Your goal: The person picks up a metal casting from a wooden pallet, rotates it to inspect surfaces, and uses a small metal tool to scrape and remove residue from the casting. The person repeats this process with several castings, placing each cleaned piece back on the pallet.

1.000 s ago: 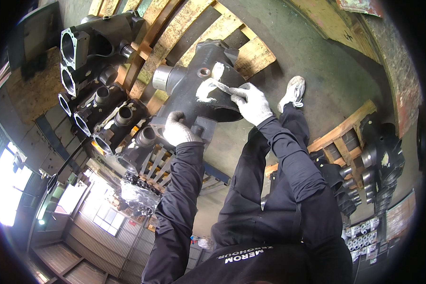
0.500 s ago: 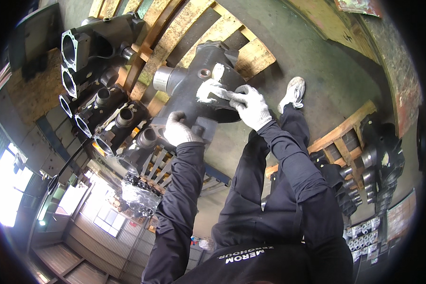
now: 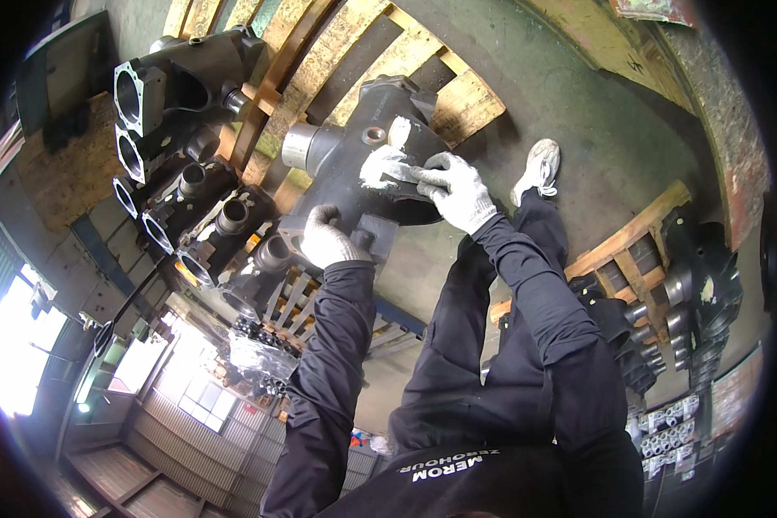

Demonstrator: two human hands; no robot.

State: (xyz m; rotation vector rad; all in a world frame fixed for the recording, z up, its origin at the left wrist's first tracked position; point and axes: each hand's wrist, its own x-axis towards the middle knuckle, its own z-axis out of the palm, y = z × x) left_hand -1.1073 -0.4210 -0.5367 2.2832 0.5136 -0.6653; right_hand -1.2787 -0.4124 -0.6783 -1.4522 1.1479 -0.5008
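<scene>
A large black cast-metal housing (image 3: 341, 173) lies tilted in front of me, with a bare silver pipe end on its left. White putty (image 3: 382, 167) is smeared over its upper face, with a smaller patch near a threaded hole. My right hand (image 3: 459, 192), in a white knit glove, pinches a putty knife (image 3: 405, 173) whose flat blade lies against the smear. My left hand (image 3: 330, 240), gloved too, is curled over the near flange of the housing and grips it. Its fingertips are partly hidden.
A wooden pallet (image 3: 466, 108) lies beyond the housing. Several similar black castings (image 3: 186, 177) stand in a row at the left. More castings on another pallet (image 3: 639, 233) are at the right. My shoe (image 3: 540, 166) is on the floor right of my right hand.
The putty knife has shifted very slightly over the white smear. My left hand keeps its hold on the flange. The whole view has moved a little.
</scene>
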